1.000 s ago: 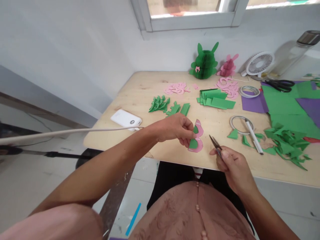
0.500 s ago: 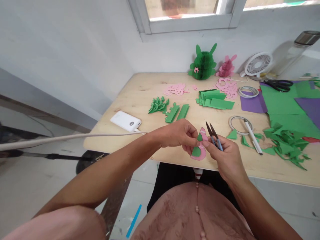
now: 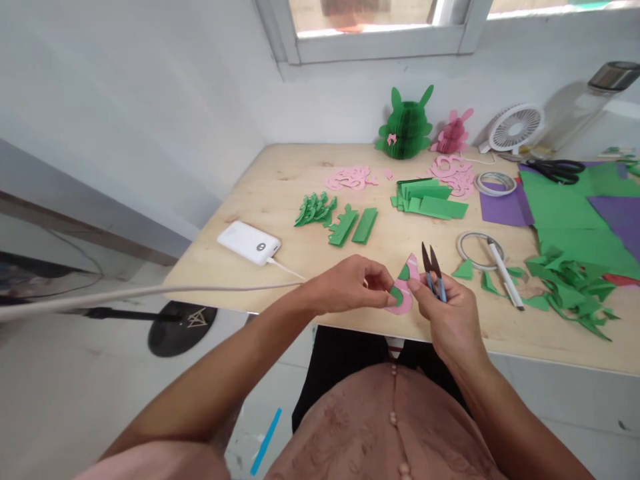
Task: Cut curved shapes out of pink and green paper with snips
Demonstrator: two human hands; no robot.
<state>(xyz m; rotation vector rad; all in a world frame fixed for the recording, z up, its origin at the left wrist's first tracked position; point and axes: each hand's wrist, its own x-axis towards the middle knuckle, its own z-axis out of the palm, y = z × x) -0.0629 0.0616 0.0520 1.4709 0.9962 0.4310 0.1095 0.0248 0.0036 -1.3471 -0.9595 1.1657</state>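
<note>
My right hand (image 3: 455, 313) is closed around small blue-handled thread snips (image 3: 434, 273), their dark blades apart and pointing up. Its thumb also pins a pink paper cutout (image 3: 414, 268) with curved lobes. Green paper (image 3: 403, 273) shows against the cutout's left side. My left hand (image 3: 353, 287) meets these papers at their lower left edge, thumb and forefinger closed there; its other fingers are curled and partly hidden. Both hands are above the front edge of the wooden table (image 3: 280, 287).
Folded green strips (image 3: 430, 200), pink cutouts (image 3: 350, 178) and cut green pieces (image 3: 316, 210) lie behind my hands. Green scraps (image 3: 575, 293), a white pen (image 3: 505, 273) and tape rolls are at right. A power bank (image 3: 249, 242) with a cable sits left. Paper rabbits (image 3: 406, 130) stand behind.
My left hand has moved slightly down and its fingers have loosened, showing a gap between thumb and forefinger. The snips have tipped a little to the right with my right hand.
</note>
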